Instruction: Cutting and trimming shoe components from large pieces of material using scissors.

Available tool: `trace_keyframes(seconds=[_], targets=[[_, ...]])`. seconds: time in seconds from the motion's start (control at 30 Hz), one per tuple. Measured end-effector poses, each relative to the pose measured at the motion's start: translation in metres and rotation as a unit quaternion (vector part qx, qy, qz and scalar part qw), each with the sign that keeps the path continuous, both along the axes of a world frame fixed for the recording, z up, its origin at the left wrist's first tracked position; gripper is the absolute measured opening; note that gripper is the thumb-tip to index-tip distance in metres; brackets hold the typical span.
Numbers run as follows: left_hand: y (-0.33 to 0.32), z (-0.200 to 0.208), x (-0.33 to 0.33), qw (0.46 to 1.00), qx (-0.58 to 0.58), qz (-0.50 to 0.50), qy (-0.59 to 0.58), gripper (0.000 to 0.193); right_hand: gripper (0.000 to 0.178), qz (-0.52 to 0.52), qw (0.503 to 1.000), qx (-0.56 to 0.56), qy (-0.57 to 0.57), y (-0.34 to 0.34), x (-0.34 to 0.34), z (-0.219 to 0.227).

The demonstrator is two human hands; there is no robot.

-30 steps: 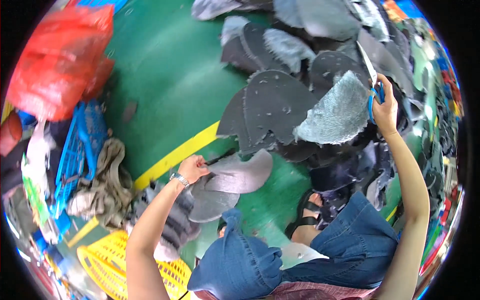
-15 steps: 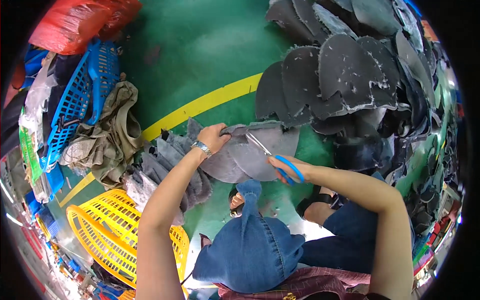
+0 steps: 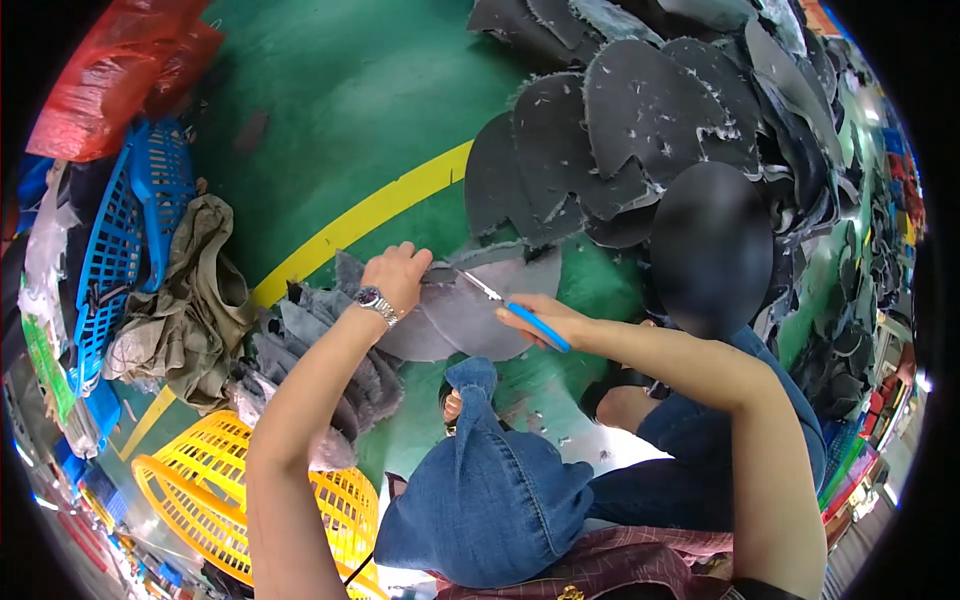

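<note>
My right hand [image 3: 545,318] grips scissors [image 3: 537,327] with blue handles, their metal blades pointing left over grey sheet pieces. My left hand [image 3: 396,280], with a watch [image 3: 378,304] on its wrist, is closed at the upper edge of the overlapping grey sheet pieces [image 3: 475,308], just left of the scissor tips. These rounded, felt-like pieces have ragged upper edges and lie in front of my knees. Beside my left forearm is a row of crumpled grey fuzzy pieces [image 3: 320,350]. The fingertips of my left hand are partly hidden.
Dark cut sheets [image 3: 640,130] are heaped at the right. A blurred dark oval [image 3: 712,250] covers part of them. At the left are a yellow basket [image 3: 205,500], a brown cloth [image 3: 195,310], a blue basket [image 3: 150,220] and a red plastic bag [image 3: 120,80]. A yellow line [image 3: 375,215] crosses the green floor.
The surroundings have shifted left in the picture, and the far-right heap upward too. My left hand has turned slightly on the edge. The scissor handles sit closer together. A blurred dark oval has appeared at right.
</note>
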State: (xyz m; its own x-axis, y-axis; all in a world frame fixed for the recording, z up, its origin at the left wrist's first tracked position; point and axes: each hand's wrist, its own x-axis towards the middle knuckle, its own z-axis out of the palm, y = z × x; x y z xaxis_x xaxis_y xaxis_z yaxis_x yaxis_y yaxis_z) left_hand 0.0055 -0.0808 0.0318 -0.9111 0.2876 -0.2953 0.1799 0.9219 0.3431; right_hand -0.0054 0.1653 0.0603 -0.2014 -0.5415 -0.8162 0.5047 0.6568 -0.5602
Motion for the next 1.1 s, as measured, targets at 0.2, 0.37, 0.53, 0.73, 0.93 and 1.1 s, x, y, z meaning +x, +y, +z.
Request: trace_keyframes(seconds=[0.2, 0.37, 0.53, 0.73, 0.93, 1.1], targets=[[-0.007, 0.011, -0.009, 0.999, -0.001, -0.046, -0.028, 0.023, 0.050, -0.068, 0.996, -0.016, -0.047, 0.003, 0.006, 0.001], [-0.009, 0.013, -0.011, 0.999, -0.014, -0.049, -0.009, 0.018, 0.052, -0.061, 0.995, -0.022, -0.078, 0.004, 0.004, -0.006], [-0.015, 0.016, -0.007, 0.999, -0.011, -0.042, -0.009, 0.020, 0.054, -0.063, 0.993, -0.035, -0.095, -0.001, 0.001, 0.002], [-0.020, 0.013, -0.005, 1.000, -0.009, -0.021, 0.000, 0.023, 0.056, -0.034, 0.994, -0.039, -0.098, 0.000, -0.005, 0.011], [-0.025, 0.012, -0.004, 1.000, -0.004, -0.014, 0.005, 0.024, 0.053, -0.010, 0.996, -0.034, -0.082, -0.002, -0.004, 0.010], [-0.023, 0.011, -0.005, 1.000, -0.001, -0.017, -0.001, 0.023, 0.052, -0.014, 0.995, -0.030, -0.090, -0.008, -0.007, -0.001]])
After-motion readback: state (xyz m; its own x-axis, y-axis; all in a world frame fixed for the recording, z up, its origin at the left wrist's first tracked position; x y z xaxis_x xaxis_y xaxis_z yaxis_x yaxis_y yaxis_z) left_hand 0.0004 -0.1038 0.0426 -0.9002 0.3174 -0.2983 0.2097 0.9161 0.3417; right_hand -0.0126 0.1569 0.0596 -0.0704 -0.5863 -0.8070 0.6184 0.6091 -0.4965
